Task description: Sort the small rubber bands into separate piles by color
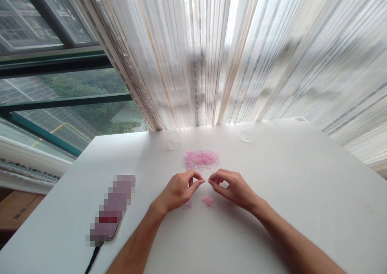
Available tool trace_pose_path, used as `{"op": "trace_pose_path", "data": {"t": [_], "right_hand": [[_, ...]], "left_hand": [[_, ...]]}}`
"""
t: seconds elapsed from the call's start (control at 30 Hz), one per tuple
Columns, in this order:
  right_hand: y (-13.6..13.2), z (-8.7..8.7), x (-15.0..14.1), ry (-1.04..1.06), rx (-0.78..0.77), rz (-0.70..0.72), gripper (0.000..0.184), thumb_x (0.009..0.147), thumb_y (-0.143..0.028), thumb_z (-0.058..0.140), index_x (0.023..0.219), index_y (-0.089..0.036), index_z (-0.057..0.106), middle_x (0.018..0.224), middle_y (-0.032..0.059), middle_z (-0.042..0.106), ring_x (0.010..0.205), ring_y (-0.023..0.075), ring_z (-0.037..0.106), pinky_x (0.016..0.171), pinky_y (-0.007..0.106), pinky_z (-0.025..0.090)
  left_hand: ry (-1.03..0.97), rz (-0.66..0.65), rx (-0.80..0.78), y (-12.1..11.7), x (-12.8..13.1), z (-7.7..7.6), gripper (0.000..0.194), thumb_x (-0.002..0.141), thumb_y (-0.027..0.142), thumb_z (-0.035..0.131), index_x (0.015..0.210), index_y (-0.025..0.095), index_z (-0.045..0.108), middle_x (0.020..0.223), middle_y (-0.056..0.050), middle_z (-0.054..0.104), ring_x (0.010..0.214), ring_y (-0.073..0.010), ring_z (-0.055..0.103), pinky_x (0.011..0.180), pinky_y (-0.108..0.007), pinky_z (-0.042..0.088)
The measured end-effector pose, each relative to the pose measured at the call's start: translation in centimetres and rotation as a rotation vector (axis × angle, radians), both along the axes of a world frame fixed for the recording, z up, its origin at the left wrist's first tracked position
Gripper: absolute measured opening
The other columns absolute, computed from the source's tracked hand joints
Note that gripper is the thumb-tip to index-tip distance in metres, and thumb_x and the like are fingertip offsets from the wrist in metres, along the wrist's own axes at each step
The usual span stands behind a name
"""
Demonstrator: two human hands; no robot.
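My left hand (185, 187) and my right hand (232, 185) face each other over the middle of the table, fingertips almost meeting. On each, thumb and forefinger are pinched together; whatever lies in them is too small to make out. Just beyond the fingers spreads a large pile of thin pink, lilac and peach strands (201, 159), which look like small elastic bands. Nearer to me, below the fingertips, lies a little pink heap (207, 201) of the same kind. A small lilac heap (188, 204) sits beside it, close under my left wrist.
On the white table (302, 209), a clear round container (173, 141) stands at the back, with a clear round lid (247, 136) to its right. A pixelated phone-like object (113, 209) with a black cord (92, 260) lies at left. Striped curtains (211, 56) hang behind.
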State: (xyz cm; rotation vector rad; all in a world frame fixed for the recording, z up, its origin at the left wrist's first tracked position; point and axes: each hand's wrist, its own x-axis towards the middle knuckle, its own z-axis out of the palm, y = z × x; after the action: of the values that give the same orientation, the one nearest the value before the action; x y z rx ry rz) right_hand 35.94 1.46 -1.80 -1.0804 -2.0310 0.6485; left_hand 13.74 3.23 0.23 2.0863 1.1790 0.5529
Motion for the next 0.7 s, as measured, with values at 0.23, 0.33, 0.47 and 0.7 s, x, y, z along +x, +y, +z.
{"op": "trace_pose_path", "data": {"t": [0.23,0.33,0.47,0.7], "right_hand": [[-0.1,0.3,0.0,0.008,-0.028,0.016,0.012,0.088,-0.016,0.057,0.085,-0.021,0.068,0.076,0.0021,0.065,0.066,0.0123,0.060,0.055,0.019,0.047],[0.0,0.4,0.0,0.006,-0.020,0.017,0.013,0.089,-0.018,0.057,0.085,-0.021,0.069,0.075,0.0020,0.065,0.066,0.0125,0.060,0.055,0.020,0.048],[0.1,0.3,0.2,0.017,-0.023,0.021,0.012,0.091,-0.020,0.058,0.086,-0.020,0.069,0.076,0.0022,0.067,0.067,0.0127,0.061,0.060,0.022,0.050],[0.3,0.3,0.4,0.027,-0.028,0.020,0.013,0.092,-0.024,0.058,0.085,-0.020,0.068,0.077,0.0025,0.068,0.067,0.0133,0.061,0.061,0.023,0.052]], "left_hand": [[-0.032,-0.045,-0.057,-0.2,0.0,0.8,0.028,0.096,0.042,0.051,0.095,0.020,0.069,0.074,0.000,0.069,0.059,-0.0127,0.053,0.060,-0.025,0.041],[-0.044,-0.066,-0.076,-0.2,0.1,1.0,0.028,0.096,0.040,0.050,0.096,0.020,0.070,0.076,-0.001,0.069,0.060,-0.0125,0.053,0.059,-0.024,0.041],[-0.049,-0.071,-0.069,0.0,0.2,1.4,0.028,0.096,0.039,0.049,0.096,0.020,0.070,0.076,0.000,0.069,0.061,-0.0123,0.053,0.058,-0.023,0.041],[0.015,-0.013,0.000,-0.2,-1.1,2.3,0.028,0.094,0.040,0.052,0.091,0.020,0.071,0.073,0.001,0.068,0.058,-0.0120,0.051,0.057,-0.023,0.041]]}}
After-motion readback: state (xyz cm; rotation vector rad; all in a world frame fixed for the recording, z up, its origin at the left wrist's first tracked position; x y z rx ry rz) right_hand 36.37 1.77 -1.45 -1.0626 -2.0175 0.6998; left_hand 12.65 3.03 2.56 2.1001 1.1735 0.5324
